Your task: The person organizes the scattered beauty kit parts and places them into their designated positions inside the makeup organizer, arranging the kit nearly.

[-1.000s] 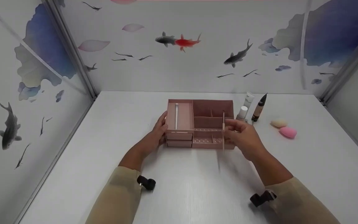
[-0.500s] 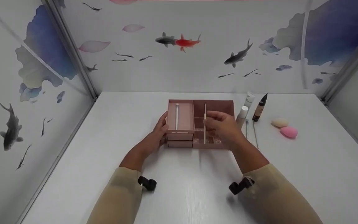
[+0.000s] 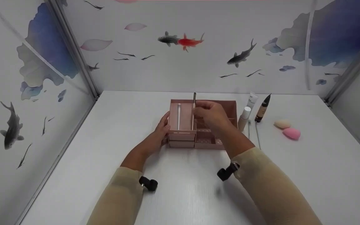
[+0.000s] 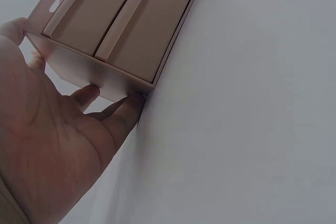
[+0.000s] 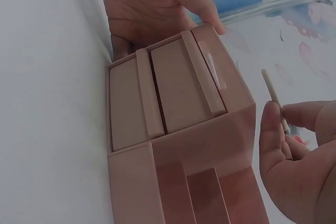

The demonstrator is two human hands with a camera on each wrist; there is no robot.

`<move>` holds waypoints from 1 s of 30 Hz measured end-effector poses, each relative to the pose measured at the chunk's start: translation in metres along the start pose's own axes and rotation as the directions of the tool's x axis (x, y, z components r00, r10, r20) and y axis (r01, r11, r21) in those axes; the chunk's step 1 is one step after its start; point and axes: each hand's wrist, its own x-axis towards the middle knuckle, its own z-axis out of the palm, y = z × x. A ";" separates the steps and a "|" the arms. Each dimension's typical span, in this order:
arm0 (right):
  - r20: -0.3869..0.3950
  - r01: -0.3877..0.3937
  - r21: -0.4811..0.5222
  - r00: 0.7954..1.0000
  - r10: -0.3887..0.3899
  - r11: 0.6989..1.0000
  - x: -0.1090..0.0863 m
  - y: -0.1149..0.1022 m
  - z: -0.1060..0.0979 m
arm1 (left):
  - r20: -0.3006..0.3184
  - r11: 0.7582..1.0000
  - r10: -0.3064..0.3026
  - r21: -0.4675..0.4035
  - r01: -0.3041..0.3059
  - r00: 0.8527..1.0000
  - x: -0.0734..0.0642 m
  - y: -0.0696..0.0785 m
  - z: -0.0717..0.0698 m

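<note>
A pink makeup organizer [image 3: 182,144] stands mid-table, with drawers at left and open compartments at right. A white stick [image 3: 179,117] lies in its top tray. Against the organizer's left side rests my left hand [image 3: 155,137], its fingertips touching the side panel and the thumb at the upper corner in the left wrist view. Thumb and fingers of my right hand [image 3: 212,115] pinch a thin makeup brush [image 3: 194,97], dark end pointing away, over the tray's right edge. The right wrist view shows the brush's pale handle [image 5: 270,85] sticking out above the fingers.
Right of the organizer stand a bottle with a white cap [image 3: 244,118], a white tube [image 3: 252,99] and a dark-tipped tube [image 3: 262,108]. Two thin sticks [image 3: 257,135] lie near them. Farther right are a beige sponge [image 3: 282,124] and a pink sponge [image 3: 292,133].
My right hand has carried the brush left and away from me, from the organizer's right side across the compartments to the tray edge. The left hand stays in place.
</note>
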 end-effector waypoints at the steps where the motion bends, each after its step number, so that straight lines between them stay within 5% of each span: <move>1: -0.002 0.001 0.000 1.000 -0.001 1.000 0.002 -0.001 0.002 | -0.002 1.000 -0.005 0.001 0.005 1.000 0.000 0.000 0.000; 21: -0.015 0.030 -0.018 0.999 -0.030 0.999 0.011 -0.004 0.008 | -0.017 1.000 0.010 0.026 -0.010 1.000 -0.002 0.002 -0.001; 30: -0.056 0.046 -0.010 0.997 -0.046 0.999 0.000 0.005 -0.003 | 0.002 1.000 -0.003 -0.011 0.004 1.000 0.002 -0.001 0.000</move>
